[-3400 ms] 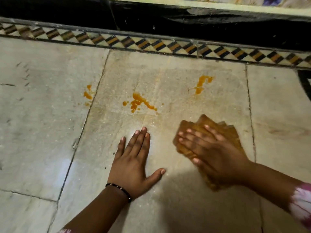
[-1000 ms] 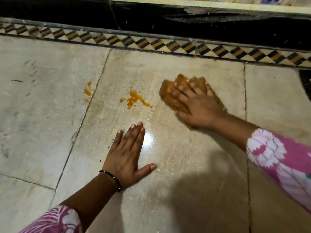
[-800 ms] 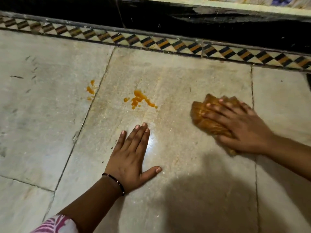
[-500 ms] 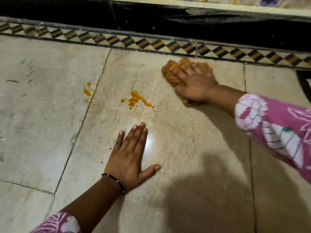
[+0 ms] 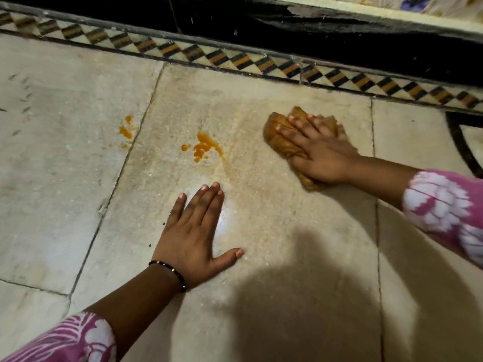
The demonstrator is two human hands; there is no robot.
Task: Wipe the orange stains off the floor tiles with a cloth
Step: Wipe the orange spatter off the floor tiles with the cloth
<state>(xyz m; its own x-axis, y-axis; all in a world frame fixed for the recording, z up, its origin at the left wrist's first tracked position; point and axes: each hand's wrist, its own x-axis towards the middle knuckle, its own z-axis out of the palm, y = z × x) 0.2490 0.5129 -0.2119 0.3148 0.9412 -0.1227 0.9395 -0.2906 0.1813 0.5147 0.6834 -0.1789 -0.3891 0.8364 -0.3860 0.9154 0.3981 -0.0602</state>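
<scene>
Right hand: the right hand (image 5: 317,150) lies flat on a cloth (image 5: 281,138), fingers straight and slightly fanned, pressing it down onto the floor; nothing is pinched.
Left hand: the left hand (image 5: 194,232) rests palm-down on a floor tile (image 5: 274,257), fingers straight and close together, thumb stuck out to the side, holding nothing.
Wrist: a thin dark bracelet (image 5: 170,273) circles the left wrist.
Sleeves: a pink sleeve with white pattern (image 5: 444,212) covers the right forearm; a matching left sleeve (image 5: 70,340) shows at the bottom edge.
Cloth: brownish-orange, crumpled and folded into a wad; it sticks out past the fingertips and under the heel of the right hand.
Big stain: an orange splatter (image 5: 202,148) of blobs and a thin trailing streak, on the same tile as both hands, just beyond the left fingertips and to the left of the cloth, not touched by it.
Small stain: a few orange spots (image 5: 126,130) on the neighbouring tile to the left, just beside the dark joint (image 5: 125,163) between the tiles, well apart from the cloth.
Floor: pale, speckled stone tiles with a bright glare just right of the left fingers and a broad shadow near the bottom.
Border: a strip of black, orange and cream diamonds (image 5: 243,61) runs along the far edge of the tiles, near the cloth, with a black band (image 5: 313,32) behind it.
</scene>
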